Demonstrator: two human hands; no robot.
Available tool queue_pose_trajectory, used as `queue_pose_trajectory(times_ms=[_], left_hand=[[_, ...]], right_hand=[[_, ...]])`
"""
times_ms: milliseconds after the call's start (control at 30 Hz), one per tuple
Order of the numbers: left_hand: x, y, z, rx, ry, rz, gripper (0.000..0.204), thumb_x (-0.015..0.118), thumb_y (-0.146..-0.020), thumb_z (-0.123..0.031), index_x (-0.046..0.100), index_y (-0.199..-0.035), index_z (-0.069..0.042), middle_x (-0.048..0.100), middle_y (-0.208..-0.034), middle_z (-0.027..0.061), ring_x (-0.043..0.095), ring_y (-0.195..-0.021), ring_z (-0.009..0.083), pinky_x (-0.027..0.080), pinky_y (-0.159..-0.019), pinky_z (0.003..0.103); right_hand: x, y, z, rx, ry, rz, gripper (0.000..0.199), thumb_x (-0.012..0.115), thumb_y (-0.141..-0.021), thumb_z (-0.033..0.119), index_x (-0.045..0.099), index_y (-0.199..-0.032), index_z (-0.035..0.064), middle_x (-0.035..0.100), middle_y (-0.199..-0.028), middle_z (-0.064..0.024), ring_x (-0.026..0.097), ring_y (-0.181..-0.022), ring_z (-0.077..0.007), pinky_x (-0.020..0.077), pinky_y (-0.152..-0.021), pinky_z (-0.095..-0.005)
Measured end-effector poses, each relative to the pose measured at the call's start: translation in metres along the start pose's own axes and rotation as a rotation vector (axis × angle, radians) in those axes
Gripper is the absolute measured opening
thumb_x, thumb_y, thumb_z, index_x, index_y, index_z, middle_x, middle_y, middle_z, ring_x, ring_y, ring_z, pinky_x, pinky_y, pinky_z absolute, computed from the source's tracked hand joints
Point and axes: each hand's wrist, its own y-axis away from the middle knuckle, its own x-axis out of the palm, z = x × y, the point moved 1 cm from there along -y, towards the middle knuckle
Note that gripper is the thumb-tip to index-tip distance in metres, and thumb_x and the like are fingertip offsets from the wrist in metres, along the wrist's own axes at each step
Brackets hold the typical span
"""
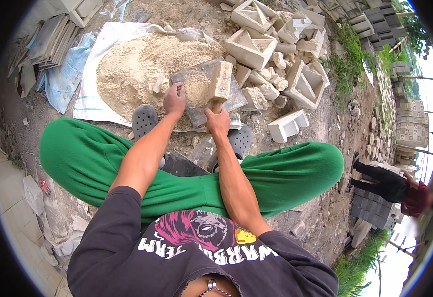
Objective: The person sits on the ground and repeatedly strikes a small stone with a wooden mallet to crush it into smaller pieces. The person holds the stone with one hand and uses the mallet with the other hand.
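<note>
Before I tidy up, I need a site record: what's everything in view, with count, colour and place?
Flat square slab: one, dark grey, centre
Block-headed wooden mallet: one, pale, over the slab
Woven sheet: one, white, upper left
Heap of crushed stone: one, beige, on the sheet
Cast blocks and broken pieces: many, off-white, right of the slab
Plastic sheeting: blue, left of the woven sheet
Stacked flat slabs: several, grey, upper left
Stacked blocks: many, grey, far right
Grass: patches, green, right
Other person: one, dark red top, black trousers, far right
Perforated clogs: two, grey, near the slab
Baggy trousers: one pair, green, lower middle
Printed T-shirt: one, dark, bottom
Left hand: one, bare, curled, slab's left edge
Right hand: one, bare, gripping the mallet
</note>
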Motion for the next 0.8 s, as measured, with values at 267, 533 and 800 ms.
queue_pose_trajectory(times_ms=[267,533,800], left_hand=[[0.021,0.032,-0.036,-0.486,-0.06,-0.131,0.047,0.065,-0.093,-0.037,0.063,-0.117,0.004,0.063,-0.123,0.0237,0.06,-0.116,0.0368,0.048,-0.097,0.045],[0.061,0.069,-0.004,-0.792,-0.034,0.081,0.079,0.033,-0.101,-0.061,0.058,-0.121,0.012,0.062,-0.123,0.0339,0.059,-0.117,0.047,0.045,-0.1,0.052],[0.051,0.066,-0.027,-0.675,-0.039,-0.033,0.081,0.032,-0.101,-0.064,0.062,-0.107,0.011,0.065,-0.108,0.0351,0.063,-0.105,0.0498,0.047,-0.09,0.055]], right_hand=[[-0.025,0.0,-0.006,0.243,-0.17,-0.139,0.046,0.075,-0.077,0.035,0.067,-0.091,-0.0085,0.07,-0.071,-0.0173,0.07,-0.057,-0.0266,0.0558,-0.06,-0.0388],[-0.017,-0.012,-0.026,0.171,-0.048,-0.151,0.047,0.075,-0.075,0.029,0.065,-0.094,-0.0126,0.07,-0.074,-0.0186,0.071,-0.056,-0.0253,0.0555,-0.054,-0.0365],[-0.009,-0.01,-0.017,0.179,-0.119,-0.046,0.059,0.075,-0.073,0.041,0.069,-0.099,-0.0112,0.072,-0.085,-0.0272,0.073,-0.084,-0.039,0.0551,-0.08,-0.0446]])
